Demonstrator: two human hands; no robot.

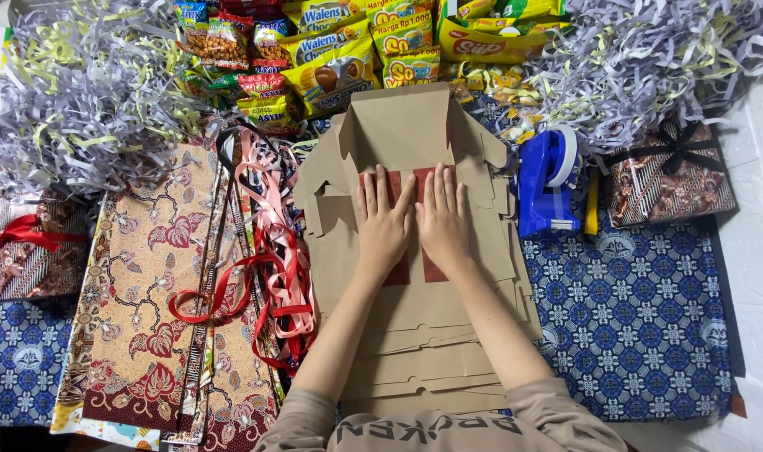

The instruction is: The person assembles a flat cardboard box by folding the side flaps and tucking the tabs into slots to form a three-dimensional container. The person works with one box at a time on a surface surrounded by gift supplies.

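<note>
Two hands are laid flat, side by side, on a stack of brown cardboard box blanks (415, 301) in the middle of the floor. The left hand (383, 222) and the right hand (442, 219) are pressed down with the fingers stretched out straight and close together; nothing is gripped. A dark red rectangle (408, 269) is partly covered by both palms. A bundle of pink and red ribbons (273, 243) is seen just left of the cardboard, next to patterned wrapping paper (147, 285). A blue tape dispenser (547, 180) is placed to the right on a blue patterned cloth (641, 310). Snack packets (331, 50) are piled at the top, with shredded paper (72, 92) on both sides. Wrapped gift boxes are set at the far right (670, 176) and far left (21, 247).
</note>
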